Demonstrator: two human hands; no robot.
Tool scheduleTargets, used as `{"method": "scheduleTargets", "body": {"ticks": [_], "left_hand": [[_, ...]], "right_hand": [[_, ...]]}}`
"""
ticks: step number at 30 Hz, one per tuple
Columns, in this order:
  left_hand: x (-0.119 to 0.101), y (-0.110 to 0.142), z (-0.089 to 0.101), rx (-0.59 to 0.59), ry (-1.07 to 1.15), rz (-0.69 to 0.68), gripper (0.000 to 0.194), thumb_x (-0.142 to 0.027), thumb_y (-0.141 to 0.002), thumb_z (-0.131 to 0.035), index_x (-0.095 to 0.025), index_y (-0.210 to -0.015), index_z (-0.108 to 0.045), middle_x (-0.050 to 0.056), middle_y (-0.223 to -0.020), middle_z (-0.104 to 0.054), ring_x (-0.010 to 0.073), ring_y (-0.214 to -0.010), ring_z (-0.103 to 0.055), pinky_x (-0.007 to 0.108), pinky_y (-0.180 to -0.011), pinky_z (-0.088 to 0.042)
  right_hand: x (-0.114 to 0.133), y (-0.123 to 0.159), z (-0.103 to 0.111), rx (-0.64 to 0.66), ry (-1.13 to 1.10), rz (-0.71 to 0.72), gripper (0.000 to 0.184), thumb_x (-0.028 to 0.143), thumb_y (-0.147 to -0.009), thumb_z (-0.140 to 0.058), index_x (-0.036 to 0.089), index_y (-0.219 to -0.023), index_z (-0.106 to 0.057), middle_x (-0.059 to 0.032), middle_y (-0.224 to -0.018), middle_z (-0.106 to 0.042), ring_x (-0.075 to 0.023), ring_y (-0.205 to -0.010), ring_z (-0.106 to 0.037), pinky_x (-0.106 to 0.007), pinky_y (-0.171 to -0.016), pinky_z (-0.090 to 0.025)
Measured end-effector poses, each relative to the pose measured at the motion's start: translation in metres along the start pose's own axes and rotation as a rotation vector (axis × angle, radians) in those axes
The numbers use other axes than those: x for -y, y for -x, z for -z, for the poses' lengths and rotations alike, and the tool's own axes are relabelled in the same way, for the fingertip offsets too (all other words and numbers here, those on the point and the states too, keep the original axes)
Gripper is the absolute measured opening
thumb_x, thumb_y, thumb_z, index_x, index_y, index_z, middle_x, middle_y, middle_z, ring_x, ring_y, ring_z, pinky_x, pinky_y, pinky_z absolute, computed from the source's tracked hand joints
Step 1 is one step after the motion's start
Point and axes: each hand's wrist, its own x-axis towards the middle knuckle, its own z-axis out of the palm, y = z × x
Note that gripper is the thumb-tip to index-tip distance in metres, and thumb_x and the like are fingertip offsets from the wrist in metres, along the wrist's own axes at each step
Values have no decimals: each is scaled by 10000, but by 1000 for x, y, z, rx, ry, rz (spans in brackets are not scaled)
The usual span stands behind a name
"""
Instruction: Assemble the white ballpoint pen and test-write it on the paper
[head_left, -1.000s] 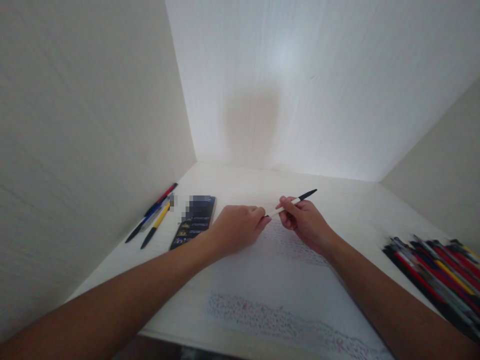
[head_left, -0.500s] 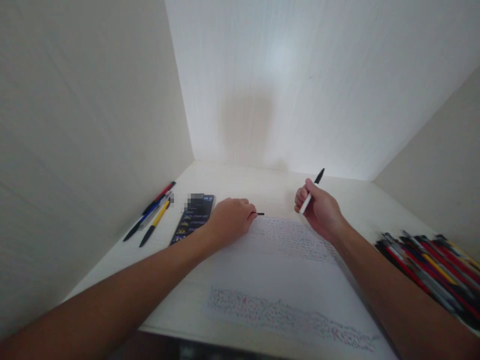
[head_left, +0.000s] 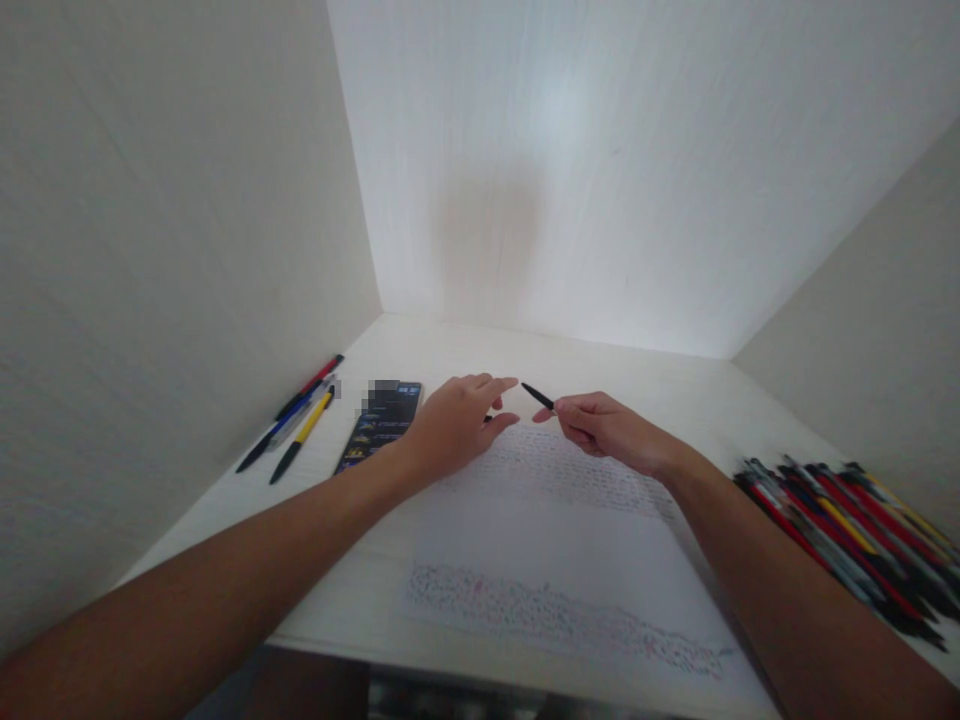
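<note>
My right hand [head_left: 600,425] pinches a pen [head_left: 538,396] whose black end points left toward my left hand. My left hand [head_left: 454,425] rests at the top edge of a sheet of paper [head_left: 555,540], its index finger stretched toward the pen's end. A small dark piece, apparently the pen cap [head_left: 487,418], shows between its thumb and the fingers behind. A narrow gap separates the pen's end from the left fingertips. Both forearms lie over the white desk [head_left: 645,385].
The paper carries bands of scribbled pen marks. A dark phone-like slab [head_left: 379,425] lies left of my left hand, with three pens [head_left: 296,430] beside it along the left wall. A pile of several pens [head_left: 840,530] sits at the right. Walls enclose the desk on three sides.
The hands pulled apart with the cap coming off in my left hand. My right hand then turned the pen over and brought its black end back toward the left fingers.
</note>
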Motion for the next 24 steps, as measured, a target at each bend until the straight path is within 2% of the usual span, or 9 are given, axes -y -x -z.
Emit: {"method": "scheduleTargets", "body": {"ticks": [2, 5, 12, 19, 24], "left_hand": [[-4, 0, -1, -23, 67, -34, 350, -365, -925, -566, -206, -1236, -590, 31, -919, -694, 171, -818, -616, 321, -779, -458], [-6, 0, -1, 24, 73, -130, 241, -350, -964, -502, -208, -1054, -675, 32, -893, -702, 163, -820, -625, 302, -755, -456], [-8, -3, 9, 181, -67, -245, 374, -404, -995, -393, -183, -881, -672, 60, -857, -680, 190, -826, -591, 319, -741, -432], [-15, -3, 12, 285, -65, -173, 400, -345, -993, -323, -176, -846, -653, 81, -804, -663, 199, -768, -560, 335, -713, -395], [-12, -1, 10, 312, -45, -131, 424, -371, -994, -292, -184, -822, -633, 75, -778, -652, 186, -726, -543, 327, -669, -349]], "right_hand": [[3, 2, 1, 63, 130, -17, 373, 488, -920, -519, 177, -982, -718, 37, -563, -347, -101, -487, -271, -274, -447, -188], [7, 4, 1, 103, 210, -41, 379, 469, -914, -530, 163, -1011, -733, 39, -564, -374, -99, -497, -290, -270, -463, -208], [9, 5, 1, 83, 318, -2, 315, 398, -902, -538, 170, -884, -754, 25, -569, -447, -100, -511, -316, -275, -500, -257], [7, 1, 0, 64, 385, 140, 292, 374, -897, -542, 171, -825, -739, 17, -601, -498, -106, -560, -385, -269, -524, -286], [8, 0, -2, 68, 427, 171, 296, 370, -904, -528, 170, -823, -730, 21, -598, -490, -105, -559, -391, -265, -522, -291]]}}
